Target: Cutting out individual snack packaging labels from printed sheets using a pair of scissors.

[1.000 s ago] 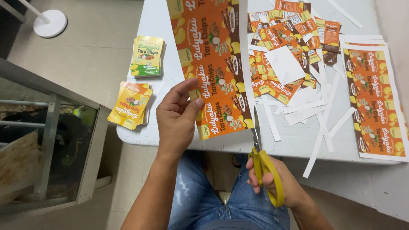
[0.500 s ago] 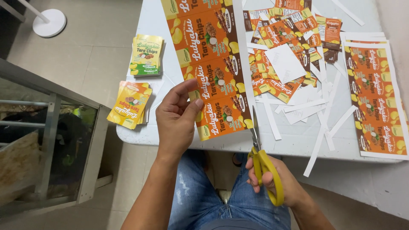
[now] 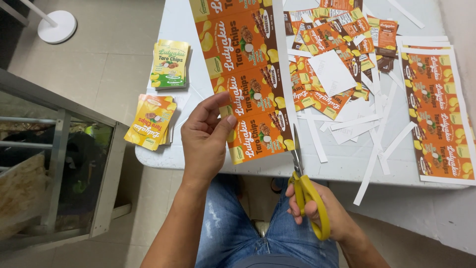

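A: What is each hand doing in this view?

B: The left hand is pinching the left edge of a long orange printed sheet, thumb on top and fingers curled behind it. The right hand is gripping a pair of yellow-handled scissors, fingers threaded through the loops.

A: Where are the scissors lying relative to the sheet?

B: The blades are pointing away from the person and are running along the sheet's right margin, at its near end. The blades are almost together; whether paper is lying between them cannot be told.

A: And where is the sheet itself?

B: It is lying lengthwise on the white surface, its near end overhanging the front rim, above the person's knees in blue jeans.

A: What is surrounding it?

B: To the right, white paper strips are lying scattered, some hanging over the rim. Behind them, a loose heap of cut orange labels is sitting. Further right, a second orange sheet is lying flat. To the left of the held sheet, two small stacks are resting near the surface's left side: a green and yellow stack further back, and an orange and yellow stack nearer, well apart from the hand.
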